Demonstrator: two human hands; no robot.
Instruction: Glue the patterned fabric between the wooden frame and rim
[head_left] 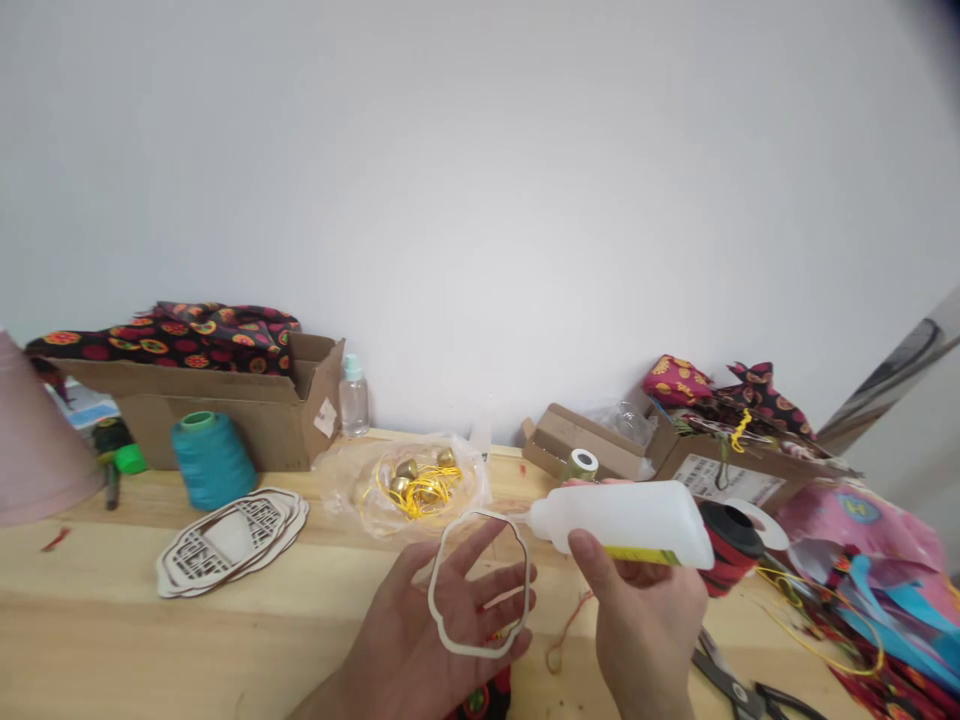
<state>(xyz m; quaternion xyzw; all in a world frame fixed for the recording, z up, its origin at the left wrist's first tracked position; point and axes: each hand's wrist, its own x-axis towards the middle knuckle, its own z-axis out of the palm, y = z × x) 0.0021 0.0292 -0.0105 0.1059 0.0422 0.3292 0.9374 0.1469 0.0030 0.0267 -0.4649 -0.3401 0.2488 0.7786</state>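
Plain pale-grey wall (480, 200) backs a light wooden tabletop (90, 620); clock directions are taken from the scalloped ring (433, 592) held out low in the view, near the middle. Left hand (454, 608), reaching up from 7 o'clock: palm turned toward the viewer, fingers spread and slightly bent behind the ring, their tips toward 3 o'clock; whether the thumb pinches the rim cannot be told. Right hand (649, 610), at 3 o'clock: fingers wrapped around a white squeeze bottle (626, 520), thumb along its near side. Bottle lies nearly level, its nozzle pointing to 9 o'clock, at the ring's upper right edge; contact is unclear.

Surface, by position: at 9 o'clock, a stack of fretwork wooden cutouts (232, 545); at 10, a teal thread cone (214, 465) before a cardboard box (319, 410) of patterned fabric (217, 335); at 11, a clear plastic bag (341, 490) bearing brass bells (407, 468) on yellow cord (431, 490), with a clear bottle (354, 400) beyond. At 2 o'clock, a labelled carton (731, 478) carries cloth pouches (679, 382); at 3, a red-and-black spool (727, 555) stands beside the bottle's base; at 4, black-handled scissors (724, 680) lie near the right wrist.
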